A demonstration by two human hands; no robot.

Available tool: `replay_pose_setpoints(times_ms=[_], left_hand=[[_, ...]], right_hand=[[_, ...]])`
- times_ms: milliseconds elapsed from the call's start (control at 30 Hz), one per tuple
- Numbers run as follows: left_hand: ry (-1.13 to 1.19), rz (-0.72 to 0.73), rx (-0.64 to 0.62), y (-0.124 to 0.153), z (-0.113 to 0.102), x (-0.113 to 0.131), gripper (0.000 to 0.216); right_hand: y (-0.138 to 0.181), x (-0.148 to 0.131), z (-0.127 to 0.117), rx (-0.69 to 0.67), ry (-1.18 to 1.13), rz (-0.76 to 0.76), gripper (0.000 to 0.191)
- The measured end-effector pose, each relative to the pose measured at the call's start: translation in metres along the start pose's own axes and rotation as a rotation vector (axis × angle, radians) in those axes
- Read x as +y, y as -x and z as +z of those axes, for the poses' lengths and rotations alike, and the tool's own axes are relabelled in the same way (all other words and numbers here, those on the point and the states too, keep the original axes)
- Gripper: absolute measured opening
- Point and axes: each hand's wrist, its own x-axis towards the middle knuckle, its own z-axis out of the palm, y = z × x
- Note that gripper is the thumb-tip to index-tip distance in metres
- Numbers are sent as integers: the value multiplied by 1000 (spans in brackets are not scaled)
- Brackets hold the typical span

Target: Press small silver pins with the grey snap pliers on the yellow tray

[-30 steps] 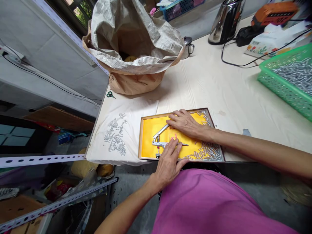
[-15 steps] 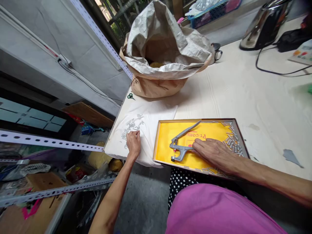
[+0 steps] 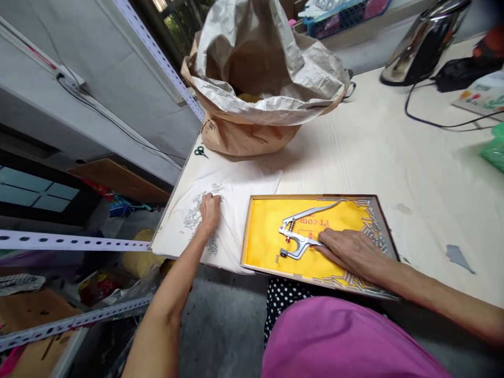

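My left hand (image 3: 209, 209) reaches out over a white cloth (image 3: 240, 184) at the table's left edge, fingers curled down on a scatter of small metal pins (image 3: 192, 216); what they pinch is hidden. My right hand (image 3: 348, 250) lies flat in a shallow tray with a yellow bottom (image 3: 263, 231), its fingers stretched over the lower handle of silver press pliers (image 3: 301, 231). More small metal pins (image 3: 372, 226) lie along the tray's right and front edges.
A big paper sack (image 3: 255, 79) with its liner folded open stands behind the cloth, small green scissors (image 3: 201, 152) beside it. A steel kettle (image 3: 425, 39), a black cable (image 3: 437, 124) and a green basket (image 3: 494, 149) are at the right. Perforated metal rails (image 3: 71, 242) cross below left.
My left hand left the pliers in the tray and moved left onto the pins on the cloth. My right hand slid down from the upper handle to the lower one.
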Motion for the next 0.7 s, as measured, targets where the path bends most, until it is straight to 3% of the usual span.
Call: replay_pose_setpoints(times_ms=[300, 567, 700], left_hand=[[-84, 126, -120, -6, -7, -8, 27], [147, -12, -66, 0, -21, -9, 17], [273, -28, -13, 16, -37, 10, 20]], right_hand=[[-10, 3, -9, -219, -92, 14, 34], [-8, 1, -5, -184, -59, 14, 33], [-9, 1, -3, -156, -29, 2, 30]])
